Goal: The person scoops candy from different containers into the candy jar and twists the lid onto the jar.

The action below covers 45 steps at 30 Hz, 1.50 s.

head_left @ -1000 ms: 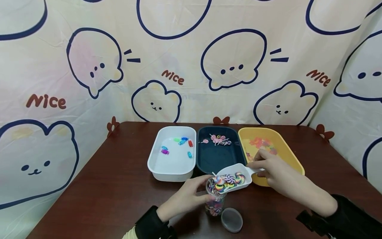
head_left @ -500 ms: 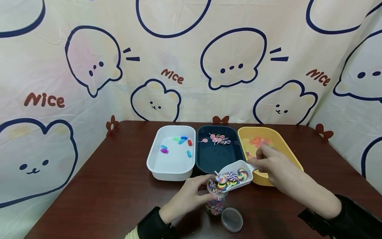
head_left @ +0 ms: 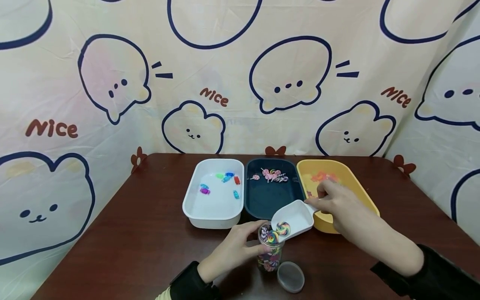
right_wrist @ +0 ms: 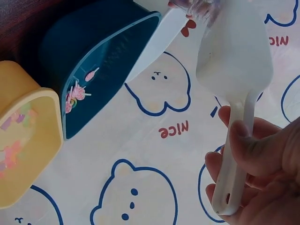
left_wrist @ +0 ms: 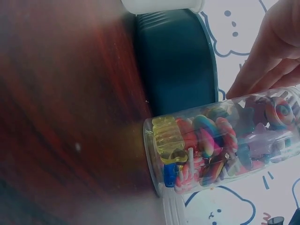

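My left hand (head_left: 238,248) holds a clear jar (left_wrist: 225,140) upright on the table, thumb and fingers round its upper part. The jar is filled with colourful candies, lollipops and a yellow bear-shaped piece. My right hand (head_left: 346,208) grips the handle of a white scoop (head_left: 300,218), seen from its underside in the right wrist view. The scoop tilts down to the left with its front lip at the jar's mouth. One swirl lollipop (head_left: 283,228) lies at that lip, and another swirl (head_left: 272,237) sits in the jar's opening.
Side by side behind the jar stand a white bin (head_left: 213,212) with several wrapped candies, a dark teal bin (head_left: 262,204) with small lollipops and a yellow bin (head_left: 358,189) with translucent pieces. A round lid (head_left: 291,277) lies on the brown table (head_left: 123,254) beside the jar.
The scoop has tilted further over the jar, and most of its swirl lollipops have slid off into the jar's mouth. The left hand keeps its hold on the jar.
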Motion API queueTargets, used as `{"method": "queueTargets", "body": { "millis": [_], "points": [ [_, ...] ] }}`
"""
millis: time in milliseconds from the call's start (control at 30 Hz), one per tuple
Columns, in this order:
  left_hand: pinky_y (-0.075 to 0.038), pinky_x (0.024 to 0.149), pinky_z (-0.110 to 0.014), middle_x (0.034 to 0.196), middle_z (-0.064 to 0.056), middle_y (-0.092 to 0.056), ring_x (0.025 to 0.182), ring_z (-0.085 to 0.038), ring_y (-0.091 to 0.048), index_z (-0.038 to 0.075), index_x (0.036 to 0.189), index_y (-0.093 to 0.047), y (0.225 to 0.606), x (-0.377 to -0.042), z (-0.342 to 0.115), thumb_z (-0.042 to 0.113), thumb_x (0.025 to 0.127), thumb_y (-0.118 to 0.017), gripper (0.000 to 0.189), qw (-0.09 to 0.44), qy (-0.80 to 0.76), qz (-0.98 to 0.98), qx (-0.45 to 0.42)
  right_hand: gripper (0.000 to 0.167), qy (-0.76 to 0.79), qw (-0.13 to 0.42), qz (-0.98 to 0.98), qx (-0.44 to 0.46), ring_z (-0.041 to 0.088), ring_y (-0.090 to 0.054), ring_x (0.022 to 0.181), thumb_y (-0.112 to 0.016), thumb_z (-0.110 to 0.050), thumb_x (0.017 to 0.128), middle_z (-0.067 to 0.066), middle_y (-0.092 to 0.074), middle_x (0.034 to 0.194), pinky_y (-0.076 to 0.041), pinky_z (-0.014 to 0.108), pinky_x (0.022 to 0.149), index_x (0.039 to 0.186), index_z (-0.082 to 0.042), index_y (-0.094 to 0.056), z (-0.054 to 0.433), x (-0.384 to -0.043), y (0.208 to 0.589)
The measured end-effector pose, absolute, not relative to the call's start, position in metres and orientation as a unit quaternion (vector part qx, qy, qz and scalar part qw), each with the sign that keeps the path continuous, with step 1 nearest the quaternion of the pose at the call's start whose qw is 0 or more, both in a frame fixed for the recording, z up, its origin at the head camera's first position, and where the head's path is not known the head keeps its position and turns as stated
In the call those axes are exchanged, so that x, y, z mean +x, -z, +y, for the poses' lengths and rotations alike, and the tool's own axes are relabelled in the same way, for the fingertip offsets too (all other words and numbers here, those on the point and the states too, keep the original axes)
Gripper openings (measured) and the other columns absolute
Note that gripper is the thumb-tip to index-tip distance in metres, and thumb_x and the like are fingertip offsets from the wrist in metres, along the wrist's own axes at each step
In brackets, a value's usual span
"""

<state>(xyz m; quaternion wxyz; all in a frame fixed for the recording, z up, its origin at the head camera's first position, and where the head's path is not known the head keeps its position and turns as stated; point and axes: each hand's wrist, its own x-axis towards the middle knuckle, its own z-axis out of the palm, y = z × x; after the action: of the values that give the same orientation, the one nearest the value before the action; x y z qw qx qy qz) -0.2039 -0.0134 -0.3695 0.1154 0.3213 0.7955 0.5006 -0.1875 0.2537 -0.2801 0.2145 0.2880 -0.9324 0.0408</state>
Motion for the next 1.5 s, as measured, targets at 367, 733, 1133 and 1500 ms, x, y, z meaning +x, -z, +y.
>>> {"method": "queueTargets", "body": {
  "millis": [367, 733, 1133, 1500],
  "points": [
    [-0.054, 0.105, -0.033, 0.136, -0.016, -0.066, 0.121, -0.025, -0.064, 0.001, 0.143, -0.057, 0.369, -0.205, -0.016, 0.016, 0.096, -0.072, 0.051, 0.116, -0.503, 0.791, 0.327, 0.048, -0.068, 0.194, -0.940, 0.273, 0.014, -0.041, 0.077, -0.076, 0.025, 0.069, 0.002, -0.047, 0.084, -0.039, 0.023, 0.060, 0.099, -0.010, -0.083, 0.258, -0.196, 0.278],
    [-0.054, 0.104, -0.033, 0.136, -0.016, -0.066, 0.122, -0.027, -0.064, 0.000, 0.143, -0.056, 0.369, -0.205, -0.019, 0.016, 0.096, -0.072, 0.053, 0.103, -0.500, 0.796, 0.325, 0.047, -0.080, 0.176, -0.941, 0.276, 0.013, -0.042, 0.078, -0.073, 0.025, 0.072, 0.001, -0.047, 0.085, -0.039, 0.022, 0.059, 0.102, -0.009, -0.083, 0.256, -0.201, 0.274],
    [-0.054, 0.104, -0.034, 0.139, -0.018, -0.064, 0.124, -0.030, -0.064, -0.002, 0.147, -0.052, 0.369, -0.207, -0.025, 0.017, 0.095, -0.073, 0.059, 0.104, -0.495, 0.804, 0.313, 0.039, -0.062, 0.208, -0.932, 0.289, 0.014, -0.047, 0.074, -0.081, 0.020, 0.069, 0.005, -0.055, 0.085, -0.047, 0.024, 0.061, 0.095, -0.009, -0.082, 0.244, -0.205, 0.274],
    [-0.054, 0.101, -0.052, 0.126, -0.023, -0.068, 0.117, -0.040, -0.063, -0.006, 0.123, -0.068, 0.365, -0.221, -0.071, 0.009, 0.098, -0.066, 0.029, -0.107, -0.423, 0.857, 0.273, 0.019, -0.120, 0.060, -0.958, 0.253, 0.018, -0.056, 0.081, -0.070, -0.006, 0.094, 0.007, -0.069, 0.092, -0.059, 0.042, 0.078, 0.111, 0.000, -0.073, 0.227, -0.228, 0.274]
  ]
}}
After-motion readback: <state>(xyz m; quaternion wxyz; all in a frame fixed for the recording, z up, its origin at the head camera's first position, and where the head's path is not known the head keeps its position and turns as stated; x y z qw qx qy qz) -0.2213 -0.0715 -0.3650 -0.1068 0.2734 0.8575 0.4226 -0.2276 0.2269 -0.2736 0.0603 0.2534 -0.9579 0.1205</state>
